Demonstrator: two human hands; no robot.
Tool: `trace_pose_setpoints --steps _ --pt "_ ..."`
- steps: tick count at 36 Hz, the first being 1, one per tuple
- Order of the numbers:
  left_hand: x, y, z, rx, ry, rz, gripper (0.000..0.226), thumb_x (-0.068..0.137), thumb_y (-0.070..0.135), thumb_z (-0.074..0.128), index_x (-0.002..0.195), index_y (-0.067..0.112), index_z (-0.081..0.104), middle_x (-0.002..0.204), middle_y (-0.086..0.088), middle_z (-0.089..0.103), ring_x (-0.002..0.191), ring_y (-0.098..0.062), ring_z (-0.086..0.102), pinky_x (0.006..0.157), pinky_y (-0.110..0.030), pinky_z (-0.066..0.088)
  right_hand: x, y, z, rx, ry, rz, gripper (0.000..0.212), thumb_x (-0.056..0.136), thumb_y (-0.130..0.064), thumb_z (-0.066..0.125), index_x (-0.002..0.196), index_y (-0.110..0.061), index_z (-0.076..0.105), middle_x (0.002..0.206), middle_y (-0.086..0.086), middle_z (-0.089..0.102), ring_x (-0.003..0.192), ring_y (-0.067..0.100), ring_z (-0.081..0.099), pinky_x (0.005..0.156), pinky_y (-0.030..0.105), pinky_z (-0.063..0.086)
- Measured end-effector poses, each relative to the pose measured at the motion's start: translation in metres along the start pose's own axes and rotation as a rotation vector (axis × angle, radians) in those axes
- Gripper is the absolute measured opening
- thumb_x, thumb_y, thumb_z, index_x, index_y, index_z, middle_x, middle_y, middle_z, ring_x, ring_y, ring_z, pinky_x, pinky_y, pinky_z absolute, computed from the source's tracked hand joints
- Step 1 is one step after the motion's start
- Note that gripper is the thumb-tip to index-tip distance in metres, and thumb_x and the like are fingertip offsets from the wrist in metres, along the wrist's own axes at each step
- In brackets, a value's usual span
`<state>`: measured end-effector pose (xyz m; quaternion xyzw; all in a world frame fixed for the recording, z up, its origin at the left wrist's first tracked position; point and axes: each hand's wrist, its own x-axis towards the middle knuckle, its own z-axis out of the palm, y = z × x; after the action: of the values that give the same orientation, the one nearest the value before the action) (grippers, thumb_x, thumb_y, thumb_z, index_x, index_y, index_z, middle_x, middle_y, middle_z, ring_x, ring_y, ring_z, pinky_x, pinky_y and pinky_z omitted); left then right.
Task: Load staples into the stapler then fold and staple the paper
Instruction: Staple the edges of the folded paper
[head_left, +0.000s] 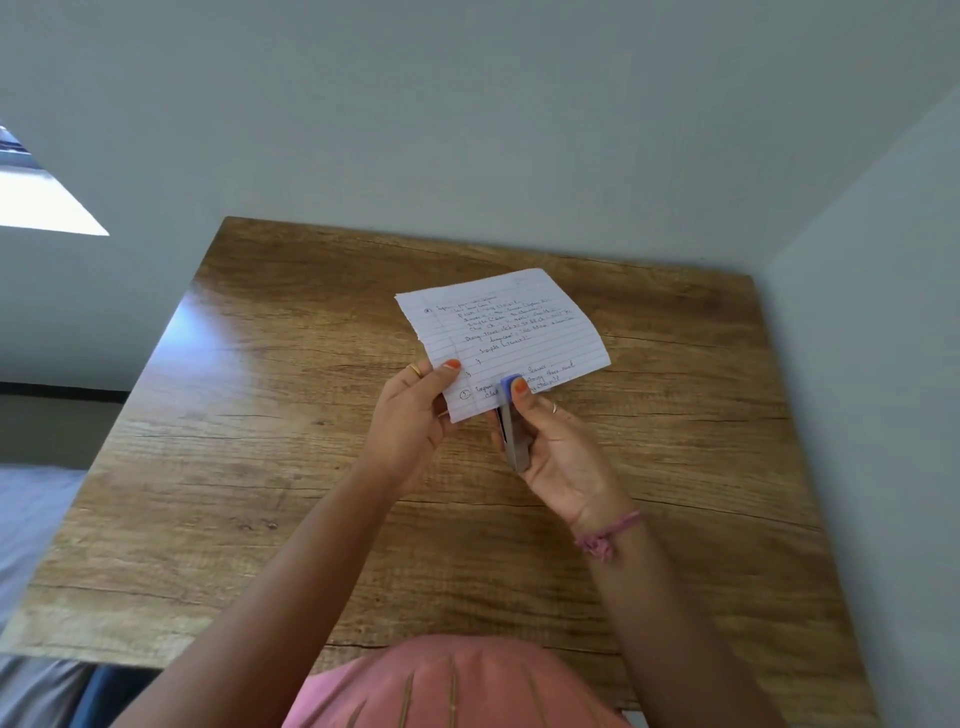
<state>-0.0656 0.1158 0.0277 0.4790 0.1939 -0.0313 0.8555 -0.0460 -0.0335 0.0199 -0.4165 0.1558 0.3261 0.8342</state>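
paper (511, 332): we see a lined sheet w/ handwriting, held up above the table, top end tilted away from the camera, near edge at the hands.
L hand (413, 415): pinches the paper's lower-left corner, thumb on top, other fingers curled behind; ring on one finger.
R hand (558, 447): wrapped round the stapler, thumb pressing its blue top; ring on a finger, pink thread band at the wrist.
stapler (511, 431): small, blue cap + metal body, nose over the paper's near edge approx. mid-way along; we can't tell if it's fully squeezed.
table (311, 467): wood-grain top, set vs. a pale wall (467, 130).
we also see: pink clothing (447, 686) at the bottom edge.
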Motion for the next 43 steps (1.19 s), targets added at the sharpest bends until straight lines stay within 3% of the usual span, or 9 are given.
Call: trace_pose_setpoints --steps 9,14,18,20,24,29,33,39,43 --pt "0.000 0.004 -0.001 -0.019 -0.002 -0.014 0.022 0.098 0.007 0.046 0.111 0.007 0.064 0.106 -0.009 0.073 0.098 -0.021 0.070 0.074 -0.029 0.059 0.001 0.000 0.000 0.015 0.021 0.013 0.031 0.073 -0.021 0.073 0.103 -0.012 0.069 0.102 0.005 0.071 0.086 0.014 0.064 0.075 0.027 0.054" --pt "0.001 0.006 -0.003 -0.015 -0.037 -0.038 0.024 0.098 0.011 0.048 0.116 0.004 0.062 0.112 -0.012 0.071 0.104 -0.025 0.067 0.081 -0.032 0.058 0.000 0.000 -0.001 0.002 0.013 0.006 0.032 0.073 -0.021 0.073 0.103 -0.013 0.068 0.101 0.003 0.071 0.083 0.012 0.066 0.074 0.026 0.054" --pt "-0.004 -0.002 -0.007 -0.082 -0.162 0.031 0.044 0.097 0.040 0.045 0.127 0.010 0.057 0.126 -0.015 0.064 0.118 -0.028 0.060 0.091 -0.033 0.053 0.001 0.001 0.001 -0.005 -0.017 -0.031 0.033 0.075 -0.023 0.072 0.107 -0.013 0.068 0.107 0.004 0.070 0.084 0.010 0.066 0.075 0.025 0.052" --pt "-0.008 -0.014 -0.008 -0.091 -0.202 0.073 0.063 0.084 0.059 0.056 0.128 0.013 0.057 0.128 -0.012 0.063 0.118 -0.025 0.060 0.092 -0.032 0.052 0.000 0.000 0.003 0.015 -0.040 -0.045 0.031 0.076 -0.022 0.069 0.106 -0.014 0.068 0.105 0.004 0.072 0.084 0.009 0.068 0.076 0.025 0.052" --pt "-0.016 -0.039 0.001 -0.041 -0.193 0.095 0.081 0.064 0.053 0.081 0.126 0.010 0.052 0.118 -0.004 0.067 0.112 -0.020 0.061 0.095 -0.033 0.051 0.001 0.000 0.006 0.034 -0.066 -0.081 0.040 0.079 -0.020 0.068 0.118 -0.009 0.065 0.117 0.011 0.069 0.106 0.019 0.066 0.093 0.031 0.053" --pt "-0.014 -0.044 0.019 0.019 -0.117 0.156 0.052 0.074 0.024 0.075 0.122 0.011 0.060 0.119 -0.012 0.067 0.116 -0.028 0.061 0.097 -0.040 0.049 0.006 0.006 0.006 -0.009 -0.014 -0.090 0.035 0.066 -0.030 0.082 0.097 -0.016 0.075 0.104 0.004 0.069 0.090 0.014 0.056 0.072 0.022 0.045" --pt "-0.010 -0.037 0.029 0.005 -0.015 0.160 0.045 0.075 0.024 0.080 0.114 0.009 0.066 0.109 -0.014 0.070 0.103 -0.028 0.067 0.085 -0.038 0.052 0.009 0.008 0.008 -0.032 0.012 -0.127 0.040 0.058 -0.037 0.086 0.092 -0.018 0.076 0.096 0.007 0.059 0.075 0.014 0.042 0.062 0.021 0.038" --pt "-0.007 -0.032 0.034 0.007 0.048 0.172 0.034 0.070 0.027 0.082 0.100 0.013 0.073 0.100 -0.020 0.070 0.085 -0.034 0.062 0.074 -0.045 0.048 0.015 0.009 0.008 -0.060 0.044 -0.173 0.043 0.051 -0.043 0.090 0.084 -0.020 0.076 0.079 0.007 0.049 0.064 0.012 0.038 0.052 0.020 0.032" --pt "-0.006 -0.031 0.035 -0.014 0.061 0.164 0.028 0.070 0.022 0.079 0.096 0.013 0.073 0.095 -0.015 0.072 0.086 -0.031 0.064 0.076 -0.043 0.048 0.014 0.008 0.011 -0.059 0.073 -0.186 0.027 0.059 -0.035 0.082 0.078 -0.018 0.076 0.078 0.006 0.052 0.059 0.011 0.036 0.044 0.016 0.033"
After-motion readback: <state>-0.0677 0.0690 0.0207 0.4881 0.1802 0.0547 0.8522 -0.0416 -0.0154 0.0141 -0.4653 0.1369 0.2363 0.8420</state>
